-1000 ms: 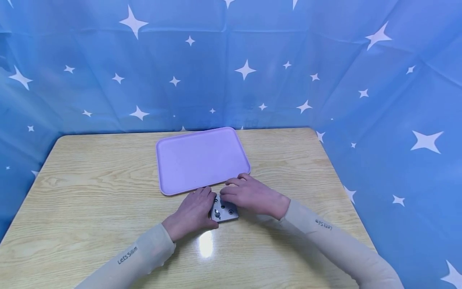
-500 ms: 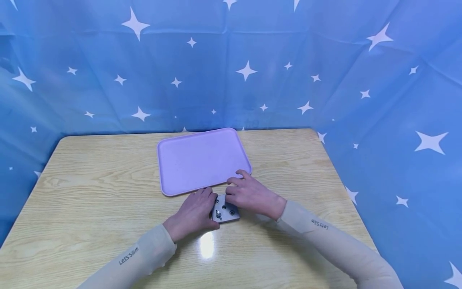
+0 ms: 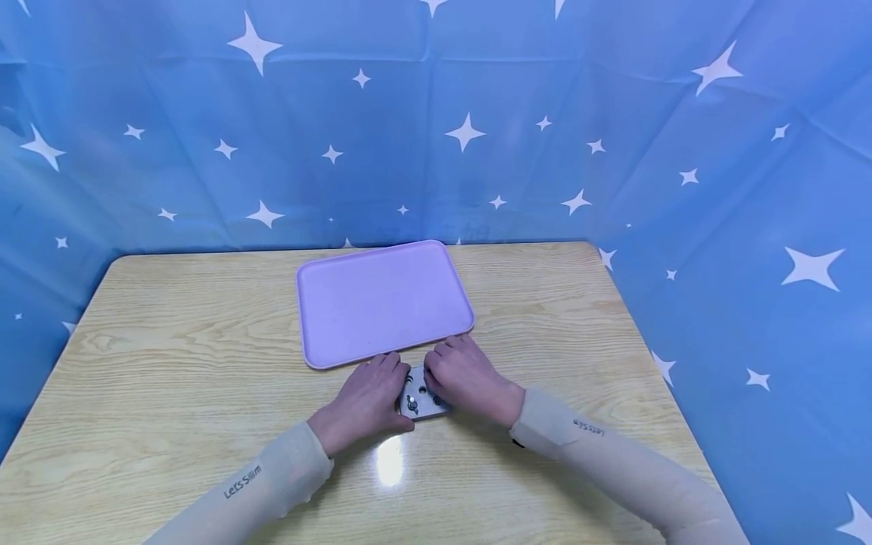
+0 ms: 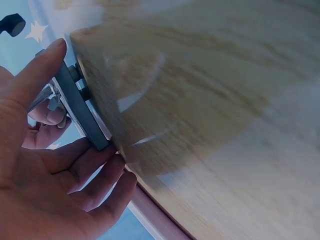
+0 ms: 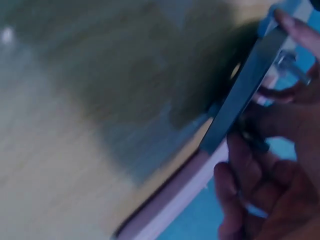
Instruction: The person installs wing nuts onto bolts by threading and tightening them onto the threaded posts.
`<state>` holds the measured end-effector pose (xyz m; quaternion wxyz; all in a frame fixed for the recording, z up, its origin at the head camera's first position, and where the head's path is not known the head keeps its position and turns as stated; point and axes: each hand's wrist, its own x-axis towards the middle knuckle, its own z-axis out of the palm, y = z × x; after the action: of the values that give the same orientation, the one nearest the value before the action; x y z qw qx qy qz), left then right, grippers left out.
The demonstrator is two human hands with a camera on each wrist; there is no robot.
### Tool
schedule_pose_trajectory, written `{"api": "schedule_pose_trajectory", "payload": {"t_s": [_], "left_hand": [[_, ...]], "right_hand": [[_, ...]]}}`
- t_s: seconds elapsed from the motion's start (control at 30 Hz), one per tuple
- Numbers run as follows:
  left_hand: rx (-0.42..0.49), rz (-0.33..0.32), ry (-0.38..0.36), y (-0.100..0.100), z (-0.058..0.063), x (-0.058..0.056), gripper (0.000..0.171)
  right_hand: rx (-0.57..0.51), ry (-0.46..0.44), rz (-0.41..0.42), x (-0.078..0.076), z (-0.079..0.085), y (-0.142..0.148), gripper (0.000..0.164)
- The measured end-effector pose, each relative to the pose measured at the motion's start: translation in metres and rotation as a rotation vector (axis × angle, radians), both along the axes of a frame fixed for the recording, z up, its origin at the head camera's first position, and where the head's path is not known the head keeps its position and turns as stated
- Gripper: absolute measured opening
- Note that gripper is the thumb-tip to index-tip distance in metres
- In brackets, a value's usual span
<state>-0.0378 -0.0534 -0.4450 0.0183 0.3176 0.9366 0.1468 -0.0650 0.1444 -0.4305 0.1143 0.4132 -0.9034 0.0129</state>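
Observation:
A grey metal plate (image 3: 428,411) with round holes lies near the middle of the table, just in front of the purple tray. Upright on its near left part is a wing nut (image 3: 412,403) on a threaded bolt. My left hand (image 3: 368,393) grips the plate's left side, thumb at the near edge and fingers at the far edge. Over the plate's far right corner, my right hand (image 3: 466,375) has curled fingers. In the right wrist view its thumb and fingers pinch a small dark fastener (image 5: 257,142) at the plate's face; its exact kind is mostly hidden.
The purple tray (image 3: 381,303) stands behind the plate, its near rim close to both hands. The wood-grain table (image 3: 184,341) spreads to either side. A blue curtain (image 3: 409,113) with white stars hangs behind and at the sides.
My right hand has turned at the wrist, its spread fingers now curled in over the plate's corner. Its forearm has shifted slightly left. My left hand and the plate have stayed in place.

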Motion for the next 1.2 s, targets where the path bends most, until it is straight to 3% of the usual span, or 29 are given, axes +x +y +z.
{"api": "schedule_pose_trajectory", "payload": {"t_s": [0.17, 0.3, 0.4, 0.5, 0.6, 0.7, 0.87, 1.2], "left_hand": [[0.001, 0.005, -0.007, 0.0, 0.0, 0.0, 0.068], [-0.002, -0.001, 0.005, 0.001, 0.0, 0.001, 0.069], [-0.006, -0.004, 0.019, 0.001, 0.0, 0.001, 0.069], [-0.007, -0.004, 0.023, 0.001, 0.0, 0.001, 0.07], [-0.01, -0.002, 0.02, 0.001, 0.0, 0.001, 0.071], [-0.01, -0.002, 0.016, 0.001, 0.0, 0.001, 0.07], [-0.009, -0.001, 0.005, 0.001, 0.0, 0.001, 0.07], [-0.013, 0.009, -0.018, 0.001, 0.001, 0.001, 0.071]], "right_hand": [[-0.034, -0.045, -0.126, 0.007, 0.001, -0.006, 0.022], [-0.027, -0.095, -0.126, 0.008, 0.004, -0.002, 0.02], [-0.008, -0.156, -0.059, 0.003, 0.009, 0.006, 0.022], [0.069, -0.185, 0.096, -0.005, 0.016, 0.015, 0.03], [0.177, -0.139, 0.271, -0.011, 0.022, 0.023, 0.034], [0.245, -0.062, 0.372, -0.015, 0.024, 0.026, 0.033], [0.267, -0.006, 0.398, -0.018, 0.022, 0.025, 0.024], [0.253, 0.033, 0.324, -0.018, 0.016, 0.017, 0.013]]}}
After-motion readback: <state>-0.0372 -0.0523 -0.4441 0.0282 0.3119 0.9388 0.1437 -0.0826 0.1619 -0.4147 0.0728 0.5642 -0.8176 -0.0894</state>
